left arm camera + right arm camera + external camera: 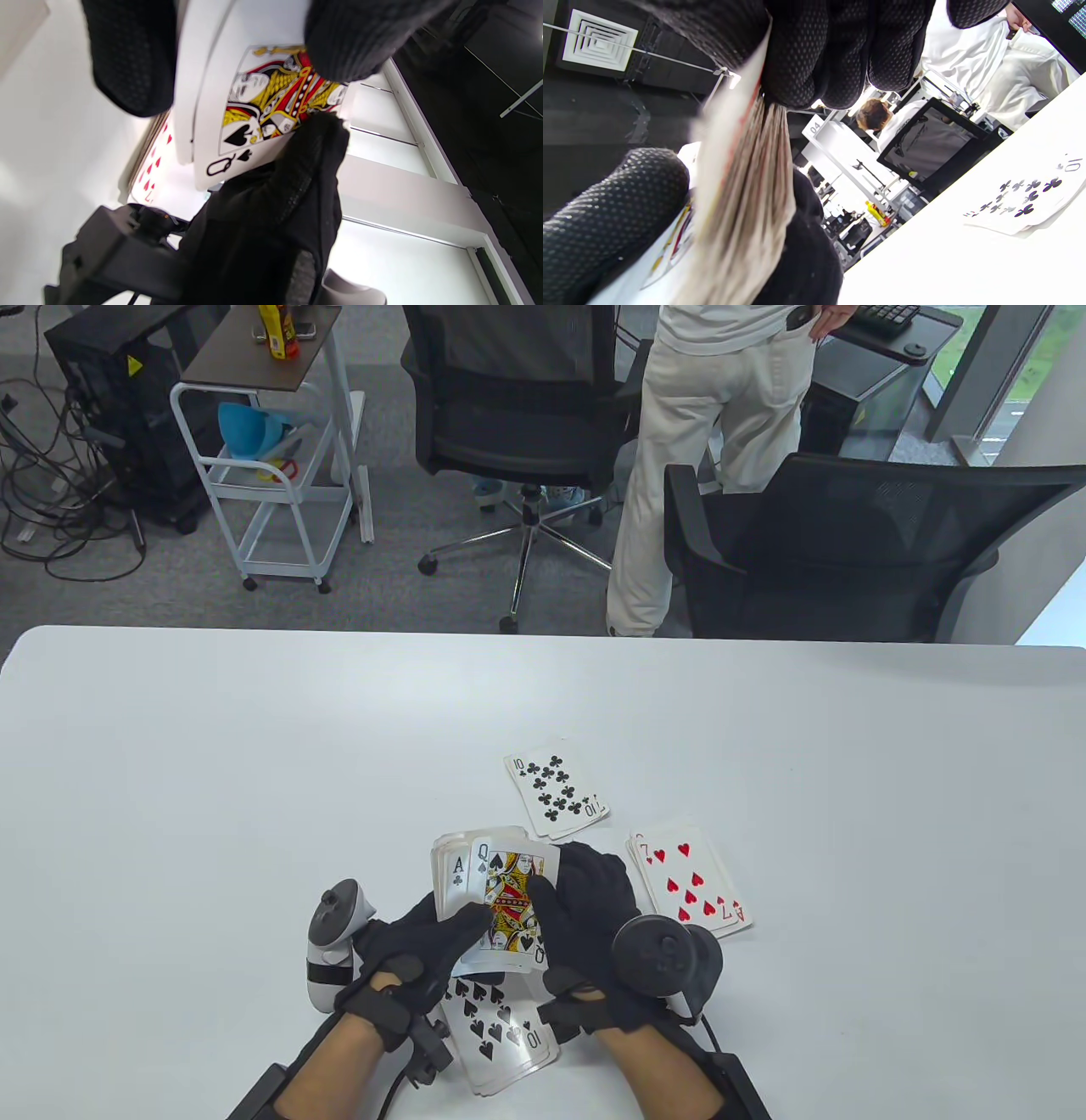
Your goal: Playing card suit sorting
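Note:
Both gloved hands hold a face-up deck of cards (pixel 452 872) above the table's near edge. The queen of spades (pixel 512 899) lies on top, slid right of the ace of clubs (pixel 458 872). My left hand (pixel 433 946) grips the deck from below left, thumb on its face. My right hand (pixel 585 908) pinches the queen, thumb on its face and fingers behind the right edge. The queen also shows in the left wrist view (pixel 263 106). The deck's edge shows in the right wrist view (pixel 742 182).
Three face-up piles lie on the white table (pixel 212 780): clubs topped by the ten (pixel 556 791), also in the right wrist view (pixel 1026 199); hearts topped by the seven (pixel 691 886); spades topped by the ten (pixel 501 1027) under my wrists. Chairs and a standing person are beyond the far edge.

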The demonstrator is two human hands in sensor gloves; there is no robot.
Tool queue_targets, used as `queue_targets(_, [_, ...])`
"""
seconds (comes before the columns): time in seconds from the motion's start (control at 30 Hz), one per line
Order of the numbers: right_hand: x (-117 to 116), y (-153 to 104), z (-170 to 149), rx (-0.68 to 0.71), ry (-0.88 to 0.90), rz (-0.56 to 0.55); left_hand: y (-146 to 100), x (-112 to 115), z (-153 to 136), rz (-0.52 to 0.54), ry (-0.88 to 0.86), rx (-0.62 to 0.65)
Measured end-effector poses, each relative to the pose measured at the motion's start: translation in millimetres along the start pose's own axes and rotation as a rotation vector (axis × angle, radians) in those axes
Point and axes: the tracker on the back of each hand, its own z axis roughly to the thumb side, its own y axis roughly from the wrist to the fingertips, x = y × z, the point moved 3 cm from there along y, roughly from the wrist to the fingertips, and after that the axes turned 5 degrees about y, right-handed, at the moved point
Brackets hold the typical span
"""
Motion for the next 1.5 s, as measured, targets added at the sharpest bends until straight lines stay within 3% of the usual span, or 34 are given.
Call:
queue_targets(0.13, [5.3,0.5,-1.6,0.015,-0.055,-0.045,1.0,1.2,-2.7,-0.030,-0.101,-0.005])
queue_targets(0.27, [7.5,3.0,-9.5,-0.037,-0.014,-0.021,0.0,-3.5,-1.8,-0.002,-0.108,-0.002])
queue_targets(0.67, [16.1,8.0,-32.6,-0.160,0.011,-0.004,-19.3,-45.7,23.0,0.206,-0.285,0.168])
queue_targets(0.83, [-4.9,8.0,-26.7,-0.196,-0.005,0.204,-23.7,-54.0,26.1,0.247,-0.280,0.187])
queue_targets(0.9, [-22.2,4.7,-23.5,-0.234,-0.027,0.358,-23.4,-53.7,26.2,0.249,-0.282,0.186])
queue_targets(1.07, [-62.9,-8.3,-19.9,-0.282,-0.192,0.623,-21.3,-50.6,25.9,0.236,-0.269,0.178])
queue_targets(1.23, [-83.3,-17.2,-17.6,-0.276,-0.316,0.673,-21.1,-50.5,24.8,0.230,-0.262,0.170])
queue_targets(1.33, [-87.4,-16.7,-14.1,-0.208,-0.519,0.650,-19.5,-47.7,23.0,0.209,-0.249,0.153])
queue_targets(1.5, [-87.6,-17.4,-27.6,-0.262,-0.520,0.718,-17.7,-44.3,20.4,0.203,-0.236,0.140])
